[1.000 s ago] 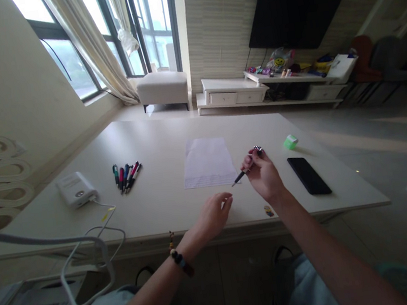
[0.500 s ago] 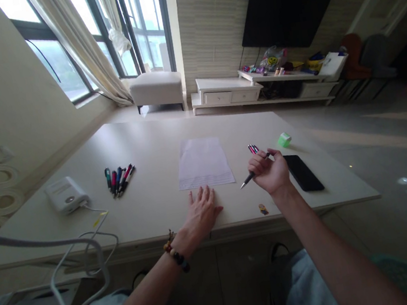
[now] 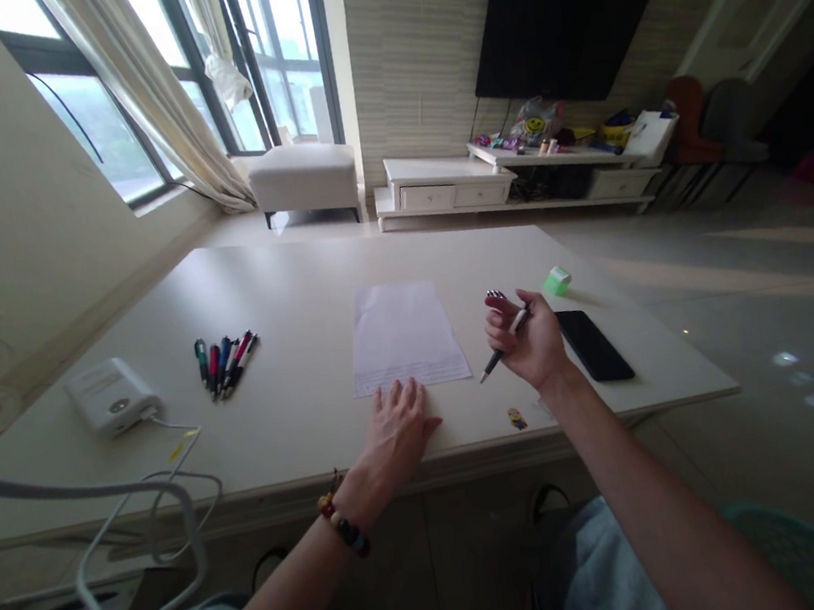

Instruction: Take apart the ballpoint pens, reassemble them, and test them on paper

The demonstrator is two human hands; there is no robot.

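Observation:
A white sheet of paper [image 3: 405, 331], with rows of small marks along its near edge, lies flat on the table. My left hand [image 3: 399, 427] rests palm down with fingers stretched, its fingertips at the paper's near edge. A beaded bracelet [image 3: 345, 528] circles that wrist. To the right of the sheet, my right hand [image 3: 534, 343] is closed around a dark pen [image 3: 492, 364], whose tip points down and left above the table. Behind its fingers show the ends of several more pens [image 3: 494, 294]. A black phone [image 3: 595, 345] lies just right of this hand.
Several pens [image 3: 225, 364] lie grouped at left, near a white power adapter box [image 3: 113, 395] with a cable [image 3: 184, 473]. A green and white cube-like item [image 3: 557, 280] sits behind the phone. A small cartoon sticker [image 3: 517, 419] is near the table's front edge [image 3: 465, 448].
My right hand has turned, and the pen lies at a different angle in its fingers. The left hand stays at the paper's near edge. The whole view has shifted slightly.

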